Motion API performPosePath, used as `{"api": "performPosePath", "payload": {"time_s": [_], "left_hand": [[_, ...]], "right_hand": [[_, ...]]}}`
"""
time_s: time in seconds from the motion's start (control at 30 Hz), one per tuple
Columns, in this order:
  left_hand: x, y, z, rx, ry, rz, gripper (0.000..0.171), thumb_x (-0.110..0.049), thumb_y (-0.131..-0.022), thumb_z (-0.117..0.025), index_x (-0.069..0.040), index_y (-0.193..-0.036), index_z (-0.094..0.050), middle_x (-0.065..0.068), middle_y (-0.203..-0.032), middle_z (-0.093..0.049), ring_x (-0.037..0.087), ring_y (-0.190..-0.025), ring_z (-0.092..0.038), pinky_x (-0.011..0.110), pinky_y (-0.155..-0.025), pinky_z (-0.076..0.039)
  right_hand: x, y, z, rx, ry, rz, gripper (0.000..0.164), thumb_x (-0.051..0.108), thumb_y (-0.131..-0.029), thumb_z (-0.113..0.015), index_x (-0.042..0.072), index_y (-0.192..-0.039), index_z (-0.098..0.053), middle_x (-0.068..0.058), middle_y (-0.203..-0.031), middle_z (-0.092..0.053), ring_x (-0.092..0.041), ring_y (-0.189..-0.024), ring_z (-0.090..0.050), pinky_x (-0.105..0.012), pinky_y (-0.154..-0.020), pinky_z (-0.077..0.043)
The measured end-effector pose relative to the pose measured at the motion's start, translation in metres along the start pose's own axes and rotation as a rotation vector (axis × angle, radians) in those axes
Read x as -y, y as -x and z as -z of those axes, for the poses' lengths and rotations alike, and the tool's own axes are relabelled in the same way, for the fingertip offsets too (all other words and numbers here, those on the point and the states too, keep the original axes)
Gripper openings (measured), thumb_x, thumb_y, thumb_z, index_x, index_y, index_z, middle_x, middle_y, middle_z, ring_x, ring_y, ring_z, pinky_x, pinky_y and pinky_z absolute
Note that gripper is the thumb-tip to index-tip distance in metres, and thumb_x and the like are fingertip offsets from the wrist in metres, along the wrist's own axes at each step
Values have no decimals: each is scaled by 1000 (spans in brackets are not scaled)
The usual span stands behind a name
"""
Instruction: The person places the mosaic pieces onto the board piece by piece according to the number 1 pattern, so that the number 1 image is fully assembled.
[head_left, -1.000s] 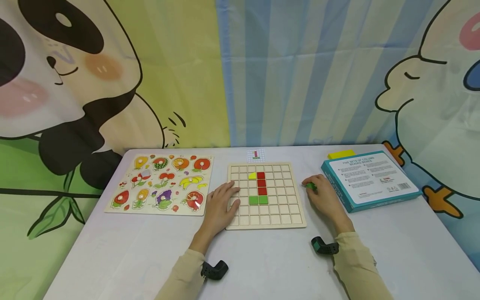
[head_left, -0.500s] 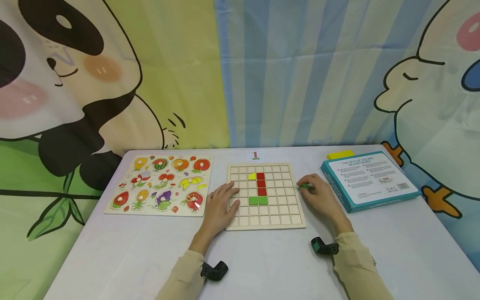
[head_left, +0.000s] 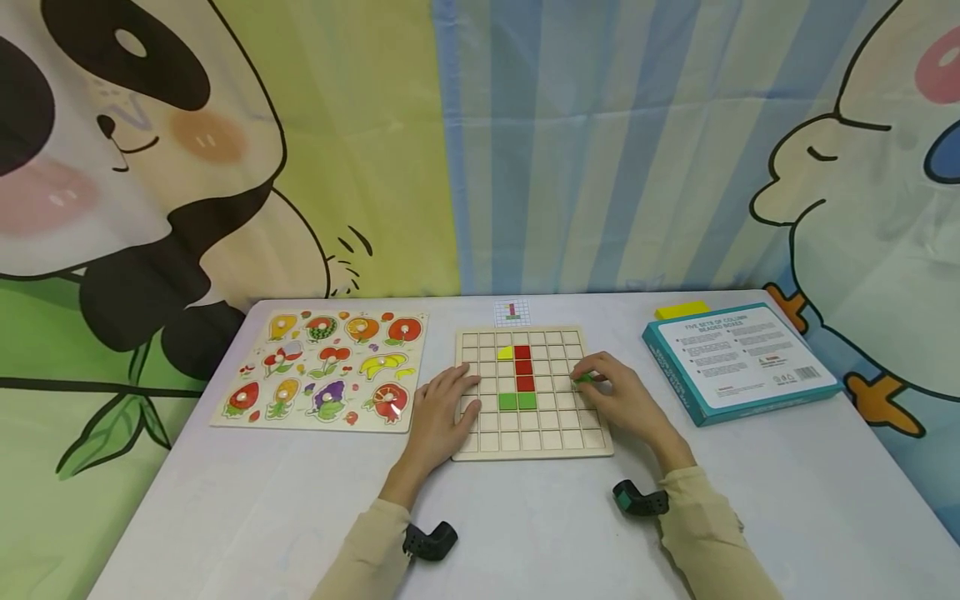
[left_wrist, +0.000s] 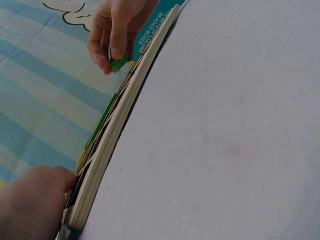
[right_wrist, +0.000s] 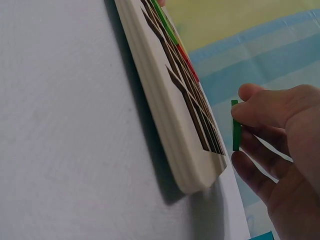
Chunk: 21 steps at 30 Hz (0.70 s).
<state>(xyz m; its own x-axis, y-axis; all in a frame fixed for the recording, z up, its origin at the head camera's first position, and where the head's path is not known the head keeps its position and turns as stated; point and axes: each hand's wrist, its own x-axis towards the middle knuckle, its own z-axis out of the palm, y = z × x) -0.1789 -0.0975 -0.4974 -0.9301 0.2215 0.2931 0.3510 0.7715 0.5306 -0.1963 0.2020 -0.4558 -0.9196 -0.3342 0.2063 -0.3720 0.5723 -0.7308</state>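
Observation:
A wooden grid board (head_left: pixel 555 437) lies in the middle of the table. Set in its cells are a yellow piece (head_left: pixel 505 352), a column of red square tiles (head_left: pixel 522 367) and two green square tiles (head_left: pixel 517 401). My left hand (head_left: pixel 438 410) rests on the board's left edge with its fingers spread. Over the board's right edge, my right hand (head_left: pixel 618 393) pinches a green tile (right_wrist: pixel 236 125) between thumb and fingers. The right wrist view shows that tile held on edge, apart from the board. A small printed pattern card (head_left: pixel 512 312) lies just behind the board.
A fruit puzzle board (head_left: pixel 318 371) lies left of the grid board. To the right sits a teal box (head_left: pixel 742 358) with a white label, with a yellow object (head_left: pixel 682 309) behind it. A printed curtain (head_left: pixel 585 150) hangs along the table's back edge.
My right hand has lifted the green tile off the table and carried it left, over the grid board's right edge. The left hand has stayed in place.

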Motion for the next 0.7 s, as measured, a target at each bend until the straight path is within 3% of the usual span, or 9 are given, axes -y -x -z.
{"api": "performPosePath", "payload": {"time_s": [0.23, 0.47, 0.7], "left_hand": [[0, 0, 0, -4, 0, -5, 36, -27, -91, -60, -18, -126, -59, 4, -145, -46, 26, -135, -39, 54, -103, -28], [-1, 0, 0, 2, 0, 0, 36, -27, -91, -60, -19, -126, -59, 3, -145, -46, 26, -135, -39, 53, -103, -28], [-1, 0, 0, 7, -5, 5, 36, -27, -91, -59, -18, -126, -59, 3, -145, -45, 26, -136, -38, 53, -104, -27]], "right_hand": [[8, -1, -9, 51, 4, 12, 15, 1, -87, -62, 9, -100, -63, -2, -109, -60, -19, -95, -56, -41, -84, -50], [13, -1, -20, 111, -18, 74, 14, 1, -87, -62, 9, -99, -64, 0, -108, -60, -17, -103, -59, -38, -90, -51], [18, -1, -30, 131, 9, 86, 16, 4, -88, -63, 17, -98, -63, 8, -106, -61, -12, -98, -56, -36, -87, -49]]}}
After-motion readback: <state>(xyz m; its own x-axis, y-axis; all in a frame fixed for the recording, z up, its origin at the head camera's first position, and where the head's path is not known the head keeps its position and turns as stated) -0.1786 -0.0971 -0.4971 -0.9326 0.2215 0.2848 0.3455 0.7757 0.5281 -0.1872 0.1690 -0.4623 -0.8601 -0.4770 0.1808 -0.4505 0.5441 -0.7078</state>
